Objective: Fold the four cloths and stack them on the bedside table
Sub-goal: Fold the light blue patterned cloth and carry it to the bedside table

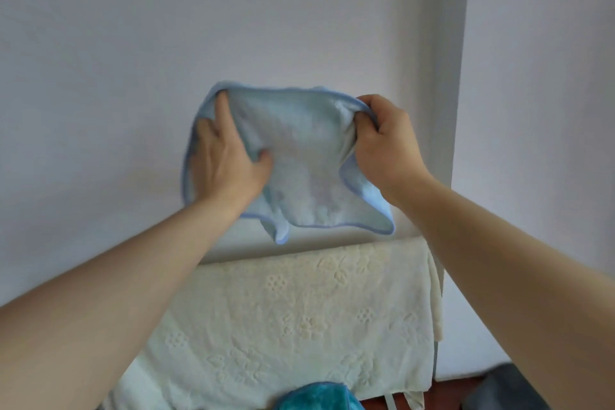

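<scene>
1. Light blue hemmed cloth [309, 156] is held aloft against the wall [133, 43], above a draped cream embossed towel [299, 316].
2. Its upper edge is pinched by left hand [229, 156] and right hand [386, 143], fingers [366, 121] curled; left fingertips partly hidden.
3. Teal fluffy cloth [316, 398] is cut off at the bottom.

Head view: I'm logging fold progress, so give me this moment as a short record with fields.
held item: light blue cloth, up in the air, spread and rumpled
left hand: grips the cloth's left edge
right hand: pinches its upper right corner
below: cream towel with embossed flowers, draped over a surface
bottom edge: teal cloth, partly in view
folded stack: none in view
</scene>
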The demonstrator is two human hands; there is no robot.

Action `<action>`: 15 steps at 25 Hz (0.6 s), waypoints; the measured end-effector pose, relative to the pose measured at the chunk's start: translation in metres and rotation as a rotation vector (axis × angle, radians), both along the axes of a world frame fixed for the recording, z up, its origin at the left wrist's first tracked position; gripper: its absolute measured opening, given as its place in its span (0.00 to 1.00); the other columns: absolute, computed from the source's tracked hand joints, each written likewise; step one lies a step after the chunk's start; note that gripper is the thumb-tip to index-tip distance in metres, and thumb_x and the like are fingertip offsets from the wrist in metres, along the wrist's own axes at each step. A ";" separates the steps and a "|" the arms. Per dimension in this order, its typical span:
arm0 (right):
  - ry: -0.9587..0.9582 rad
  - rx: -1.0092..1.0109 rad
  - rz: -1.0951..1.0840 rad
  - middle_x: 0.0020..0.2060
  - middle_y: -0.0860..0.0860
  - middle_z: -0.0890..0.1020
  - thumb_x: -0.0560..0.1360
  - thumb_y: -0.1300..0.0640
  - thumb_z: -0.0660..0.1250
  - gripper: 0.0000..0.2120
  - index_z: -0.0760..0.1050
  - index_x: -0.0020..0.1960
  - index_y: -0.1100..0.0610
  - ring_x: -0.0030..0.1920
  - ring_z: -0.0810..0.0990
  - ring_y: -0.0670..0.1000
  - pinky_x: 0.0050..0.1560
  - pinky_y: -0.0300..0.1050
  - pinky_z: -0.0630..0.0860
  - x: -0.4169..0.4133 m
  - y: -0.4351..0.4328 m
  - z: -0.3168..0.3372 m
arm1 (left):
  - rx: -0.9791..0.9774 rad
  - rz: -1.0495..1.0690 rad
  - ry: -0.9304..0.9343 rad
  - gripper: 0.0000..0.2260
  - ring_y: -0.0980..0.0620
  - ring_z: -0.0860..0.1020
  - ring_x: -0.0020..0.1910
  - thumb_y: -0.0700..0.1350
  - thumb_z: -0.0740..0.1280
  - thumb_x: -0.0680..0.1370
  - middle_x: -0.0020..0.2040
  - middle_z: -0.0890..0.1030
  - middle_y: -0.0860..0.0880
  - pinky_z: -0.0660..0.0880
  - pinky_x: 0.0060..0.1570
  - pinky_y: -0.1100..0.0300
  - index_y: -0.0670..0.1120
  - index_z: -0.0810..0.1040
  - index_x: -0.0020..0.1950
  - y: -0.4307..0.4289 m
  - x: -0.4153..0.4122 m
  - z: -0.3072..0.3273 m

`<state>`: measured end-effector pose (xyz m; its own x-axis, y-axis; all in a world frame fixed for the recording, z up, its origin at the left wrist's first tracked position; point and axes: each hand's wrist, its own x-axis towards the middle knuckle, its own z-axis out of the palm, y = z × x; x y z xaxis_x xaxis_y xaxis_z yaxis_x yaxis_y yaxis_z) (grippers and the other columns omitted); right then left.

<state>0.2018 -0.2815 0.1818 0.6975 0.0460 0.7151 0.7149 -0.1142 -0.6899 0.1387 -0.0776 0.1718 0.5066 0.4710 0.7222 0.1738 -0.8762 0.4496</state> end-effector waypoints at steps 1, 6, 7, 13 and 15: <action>-0.010 -0.016 0.026 0.41 0.47 0.81 0.82 0.64 0.57 0.13 0.80 0.53 0.57 0.44 0.78 0.47 0.48 0.43 0.75 -0.002 -0.003 0.007 | 0.121 0.149 -0.047 0.47 0.34 0.72 0.64 0.53 0.77 0.70 0.66 0.71 0.35 0.69 0.61 0.40 0.49 0.55 0.82 0.011 0.000 -0.005; 0.047 -0.104 0.162 0.40 0.47 0.81 0.84 0.64 0.57 0.12 0.80 0.52 0.58 0.40 0.77 0.44 0.44 0.37 0.75 -0.001 -0.022 0.019 | 0.475 0.243 -0.281 0.49 0.32 0.65 0.75 0.61 0.79 0.68 0.76 0.65 0.32 0.56 0.73 0.34 0.46 0.59 0.81 0.060 -0.021 -0.009; 0.064 -0.114 0.197 0.40 0.48 0.81 0.84 0.64 0.58 0.12 0.80 0.53 0.58 0.40 0.78 0.44 0.43 0.36 0.75 0.000 -0.024 0.017 | 0.459 0.254 -0.224 0.47 0.32 0.66 0.75 0.63 0.76 0.69 0.76 0.67 0.32 0.51 0.76 0.33 0.46 0.61 0.80 0.069 -0.021 -0.009; 0.176 -0.186 0.076 0.35 0.50 0.81 0.82 0.65 0.58 0.14 0.82 0.48 0.56 0.36 0.77 0.48 0.35 0.39 0.74 0.027 -0.032 0.001 | 0.087 -0.229 0.271 0.13 0.43 0.80 0.36 0.49 0.78 0.73 0.32 0.79 0.48 0.71 0.37 0.53 0.46 0.77 0.37 0.112 -0.023 -0.034; 0.219 -0.223 -0.002 0.36 0.51 0.82 0.80 0.65 0.59 0.15 0.82 0.46 0.53 0.38 0.79 0.51 0.40 0.44 0.78 0.042 -0.040 -0.006 | 0.037 -0.262 0.408 0.24 0.51 0.70 0.29 0.59 0.83 0.66 0.27 0.70 0.54 0.63 0.33 0.53 0.47 0.72 0.32 0.121 -0.031 -0.023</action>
<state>0.2441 -0.3214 0.1756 0.8341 0.1836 0.5202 0.5517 -0.2811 -0.7853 0.1079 0.0430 0.1485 0.8498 0.2674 0.4542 0.1007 -0.9282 0.3581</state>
